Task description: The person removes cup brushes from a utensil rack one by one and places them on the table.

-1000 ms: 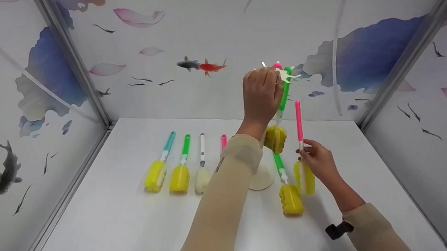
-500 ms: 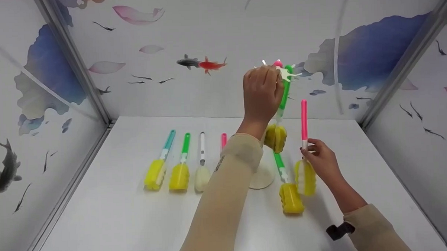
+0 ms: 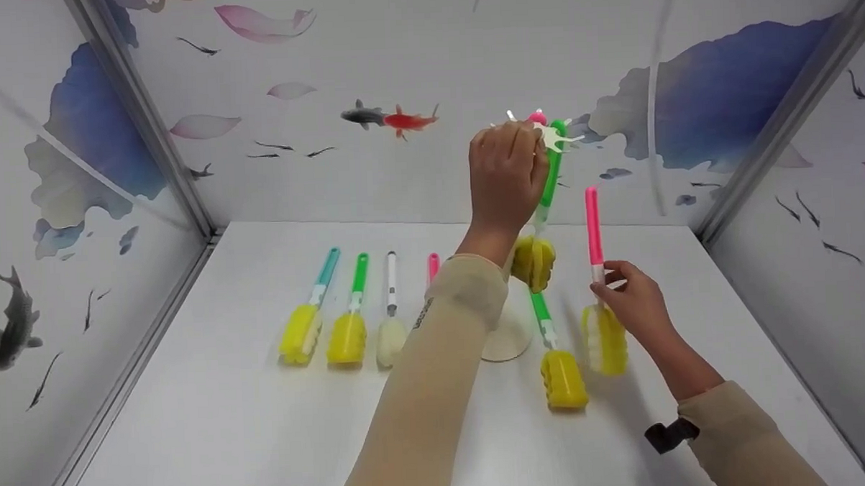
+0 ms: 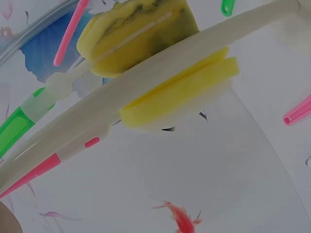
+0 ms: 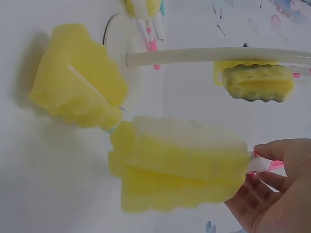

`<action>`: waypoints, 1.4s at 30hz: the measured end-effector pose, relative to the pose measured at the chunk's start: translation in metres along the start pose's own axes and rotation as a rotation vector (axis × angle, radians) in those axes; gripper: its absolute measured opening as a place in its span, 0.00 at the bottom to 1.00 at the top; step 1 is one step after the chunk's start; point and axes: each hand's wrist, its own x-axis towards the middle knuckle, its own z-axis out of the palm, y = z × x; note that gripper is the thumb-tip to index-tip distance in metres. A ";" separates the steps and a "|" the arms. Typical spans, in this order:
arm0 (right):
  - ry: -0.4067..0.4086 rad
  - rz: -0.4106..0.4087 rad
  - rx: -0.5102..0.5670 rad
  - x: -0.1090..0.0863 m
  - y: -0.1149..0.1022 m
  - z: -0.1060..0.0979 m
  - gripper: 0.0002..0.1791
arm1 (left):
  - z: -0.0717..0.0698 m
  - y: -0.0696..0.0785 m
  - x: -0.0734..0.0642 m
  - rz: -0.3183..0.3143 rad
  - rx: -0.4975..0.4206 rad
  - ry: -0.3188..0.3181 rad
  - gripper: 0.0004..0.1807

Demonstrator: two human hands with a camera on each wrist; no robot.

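Note:
My left hand grips the top of a white stand that has hook-like arms; its pole shows in the left wrist view. From the stand hang a green-handled sponge brush, dark-stained on its yellow sponge, and a pink-handled one. At right, my right hand pinches the white neck of another pink-handled sponge brush, held upright with the yellow-and-white sponge down. Close to it lies a green-handled sponge brush on the table. The left fingertips are hidden.
On the left of the white table lie a blue-handled brush, a green-handled brush and a white-handled brush. A pink handle shows behind my left forearm. The stand's round base is partly covered.
My right hand has moved a little to the right with the pink-handled brush, whose sponge has turned slightly. My left hand keeps its grip on the stand.

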 end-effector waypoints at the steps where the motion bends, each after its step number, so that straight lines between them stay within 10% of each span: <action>1: -0.003 -0.005 -0.023 0.000 0.001 -0.001 0.29 | 0.000 0.000 0.000 -0.001 -0.003 0.002 0.09; 42: -0.227 0.231 -0.289 0.030 0.050 0.029 0.30 | -0.003 0.002 0.000 -0.015 -0.021 -0.019 0.08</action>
